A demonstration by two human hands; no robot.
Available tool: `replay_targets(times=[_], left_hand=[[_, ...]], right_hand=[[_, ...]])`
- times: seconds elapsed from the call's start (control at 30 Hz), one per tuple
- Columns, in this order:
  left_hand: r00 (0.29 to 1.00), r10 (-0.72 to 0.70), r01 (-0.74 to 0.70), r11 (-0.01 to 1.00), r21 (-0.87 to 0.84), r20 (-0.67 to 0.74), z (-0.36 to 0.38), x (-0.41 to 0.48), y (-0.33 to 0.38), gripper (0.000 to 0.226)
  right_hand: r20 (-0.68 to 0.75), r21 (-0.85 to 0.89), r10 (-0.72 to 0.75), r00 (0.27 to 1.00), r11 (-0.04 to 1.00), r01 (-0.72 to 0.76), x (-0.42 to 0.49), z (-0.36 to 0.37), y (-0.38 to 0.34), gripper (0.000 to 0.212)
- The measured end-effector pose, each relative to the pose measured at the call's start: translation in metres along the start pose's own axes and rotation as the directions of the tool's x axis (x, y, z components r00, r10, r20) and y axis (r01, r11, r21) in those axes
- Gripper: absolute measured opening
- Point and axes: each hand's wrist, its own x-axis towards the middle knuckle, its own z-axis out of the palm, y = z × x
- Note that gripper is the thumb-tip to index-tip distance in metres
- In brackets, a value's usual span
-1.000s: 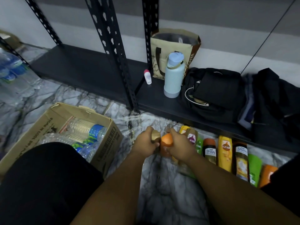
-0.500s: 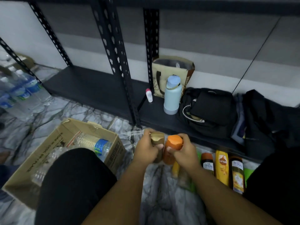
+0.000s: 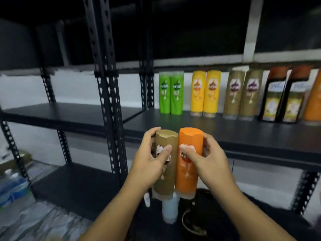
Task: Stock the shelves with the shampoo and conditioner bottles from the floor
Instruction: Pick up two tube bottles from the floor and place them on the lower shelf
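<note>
In front of the middle shelf (image 3: 225, 134), the left hand (image 3: 149, 164) grips a brown bottle (image 3: 165, 164) and the right hand (image 3: 206, 162) an orange bottle (image 3: 188, 162), upright, touching, labels forward, likely to join the paired bottles (image 3: 205, 94) already standing there.

At centre frame we see the front of the middle shelf (image 3: 199, 126) bare and open. Along its back, right of centre, a row of upright bottles (image 3: 208, 93) blocks the way. A black upright post (image 3: 107, 87) stands left of centre, with another bare shelf (image 3: 60, 112) beyond it at left.
</note>
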Motion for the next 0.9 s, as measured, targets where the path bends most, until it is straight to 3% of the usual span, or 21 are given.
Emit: replay_targets(times=[0.2,0.33,0.43,0.77,0.83,0.9], left_hand=[[0.989,0.132,-0.137,0.988,-0.075,-0.058,-0.004,0.084,0.076,0.044],[0.983,0.146,-0.159,0.981,-0.112,-0.113,0.0,0.132,0.094,0.039],[0.986,0.115,-0.127,0.987,-0.095,-0.122,0.006,0.16,0.089,0.039],[0.996,0.038,-0.036,0.999,0.022,-0.083,0.026,0.211,0.049,0.051],[0.998,0.06,-0.059,0.998,0.024,-0.035,0.022,0.207,0.043,0.056],[0.992,0.073,-0.077,0.996,0.039,0.105,0.014,0.198,0.031,0.065]], right_hand=[[-0.012,-0.009,-0.175,0.985,0.985,0.174,0.076,-0.013,-0.083,0.05],[-0.008,-0.073,-0.238,0.971,0.969,0.236,0.118,-0.01,-0.1,0.04],[-0.009,-0.169,-0.263,0.965,0.951,0.258,0.147,-0.004,-0.096,0.046],[0.025,-0.309,-0.221,0.975,0.926,0.218,0.201,0.001,-0.058,0.068],[0.127,-0.345,-0.159,0.979,0.918,0.194,0.203,-0.006,-0.053,0.078],[0.298,-0.391,-0.005,0.955,0.912,0.127,0.196,-0.013,-0.046,0.095]])
